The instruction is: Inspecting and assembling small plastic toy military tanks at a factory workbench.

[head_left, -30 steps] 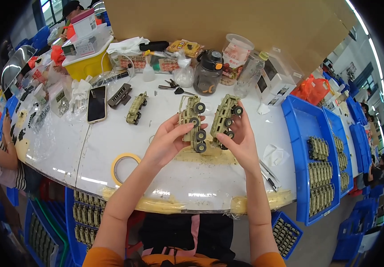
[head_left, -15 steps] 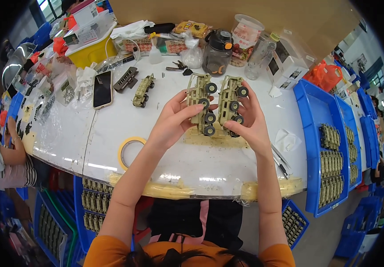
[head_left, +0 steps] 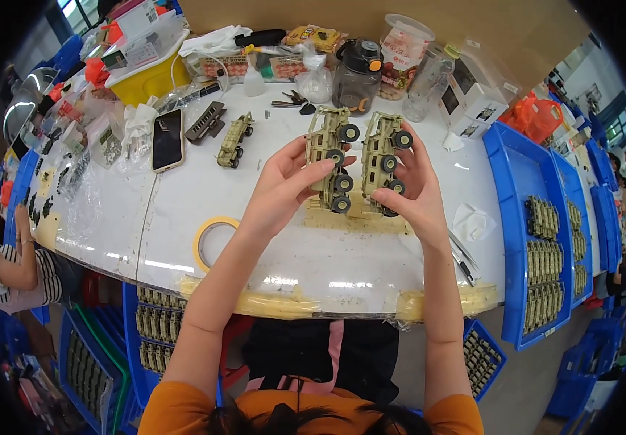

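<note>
Your left hand [head_left: 281, 185] is half closed around one truck [head_left: 323, 141], your right hand [head_left: 423, 194] around another truck [head_left: 375, 154], above the table [head_left: 313, 268]. Comparing them, it seems; the next move needs a gentle grip.

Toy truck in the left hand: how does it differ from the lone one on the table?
The left-hand truck is gripped by the left hand, while the tabletop truck rests untouched. The left-hand truck looks larger in this view than the tabletop truck. Both are tan-green with dark wheels.
</note>
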`<action>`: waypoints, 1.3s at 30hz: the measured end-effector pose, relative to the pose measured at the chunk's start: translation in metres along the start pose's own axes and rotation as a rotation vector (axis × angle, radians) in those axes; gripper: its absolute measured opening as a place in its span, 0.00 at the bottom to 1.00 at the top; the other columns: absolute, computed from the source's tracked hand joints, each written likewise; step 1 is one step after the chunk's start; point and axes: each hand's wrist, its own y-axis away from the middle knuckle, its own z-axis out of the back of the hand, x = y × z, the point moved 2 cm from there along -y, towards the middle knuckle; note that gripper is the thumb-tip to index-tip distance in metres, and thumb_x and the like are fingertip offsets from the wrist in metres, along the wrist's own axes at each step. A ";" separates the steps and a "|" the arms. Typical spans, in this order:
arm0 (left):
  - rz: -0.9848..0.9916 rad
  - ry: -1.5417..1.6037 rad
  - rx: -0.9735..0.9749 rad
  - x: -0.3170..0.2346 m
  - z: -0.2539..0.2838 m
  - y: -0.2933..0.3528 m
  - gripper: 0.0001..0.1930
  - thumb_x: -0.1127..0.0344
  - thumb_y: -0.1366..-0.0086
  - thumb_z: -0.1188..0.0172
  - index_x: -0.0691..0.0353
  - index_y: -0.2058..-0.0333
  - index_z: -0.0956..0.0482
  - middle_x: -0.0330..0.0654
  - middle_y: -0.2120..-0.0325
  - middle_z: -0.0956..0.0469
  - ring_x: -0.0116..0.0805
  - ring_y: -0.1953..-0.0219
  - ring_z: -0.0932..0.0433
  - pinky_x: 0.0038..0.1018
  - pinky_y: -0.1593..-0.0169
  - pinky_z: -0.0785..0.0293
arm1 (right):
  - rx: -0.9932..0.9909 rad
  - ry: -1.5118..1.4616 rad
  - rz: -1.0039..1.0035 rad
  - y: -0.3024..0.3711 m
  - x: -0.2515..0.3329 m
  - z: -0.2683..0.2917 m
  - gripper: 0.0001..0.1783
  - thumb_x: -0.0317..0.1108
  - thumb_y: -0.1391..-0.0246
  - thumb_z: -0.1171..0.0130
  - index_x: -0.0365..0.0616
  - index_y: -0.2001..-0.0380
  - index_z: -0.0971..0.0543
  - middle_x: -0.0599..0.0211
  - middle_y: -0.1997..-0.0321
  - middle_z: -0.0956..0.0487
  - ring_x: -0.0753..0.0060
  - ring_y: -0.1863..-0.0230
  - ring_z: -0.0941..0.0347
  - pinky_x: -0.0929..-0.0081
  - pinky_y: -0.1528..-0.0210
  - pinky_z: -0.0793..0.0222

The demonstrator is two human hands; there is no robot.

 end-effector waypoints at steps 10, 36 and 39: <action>0.002 -0.015 -0.004 -0.003 -0.002 0.000 0.18 0.73 0.41 0.45 0.68 0.52 0.33 0.47 0.61 0.22 0.27 0.66 0.21 0.16 0.69 0.24 | 0.011 -0.003 0.010 -0.001 0.001 0.001 0.51 0.18 0.66 0.35 0.50 0.36 0.47 0.60 0.56 0.30 0.69 0.57 0.30 0.87 0.72 0.35; 0.006 -0.073 -0.037 -0.003 -0.002 0.000 0.15 0.69 0.38 0.48 0.70 0.53 0.30 0.50 0.62 0.22 0.30 0.68 0.21 0.14 0.70 0.25 | 0.014 -0.022 0.013 -0.001 0.003 0.000 0.51 0.17 0.66 0.36 0.48 0.36 0.47 0.57 0.55 0.31 0.67 0.56 0.30 0.84 0.68 0.31; -0.003 -0.098 -0.023 -0.003 -0.002 -0.001 0.16 0.69 0.36 0.51 0.72 0.52 0.32 0.53 0.60 0.23 0.36 0.66 0.19 0.18 0.67 0.24 | 0.009 -0.035 0.016 -0.001 0.004 0.000 0.51 0.16 0.66 0.37 0.48 0.36 0.47 0.57 0.55 0.31 0.67 0.56 0.30 0.84 0.68 0.31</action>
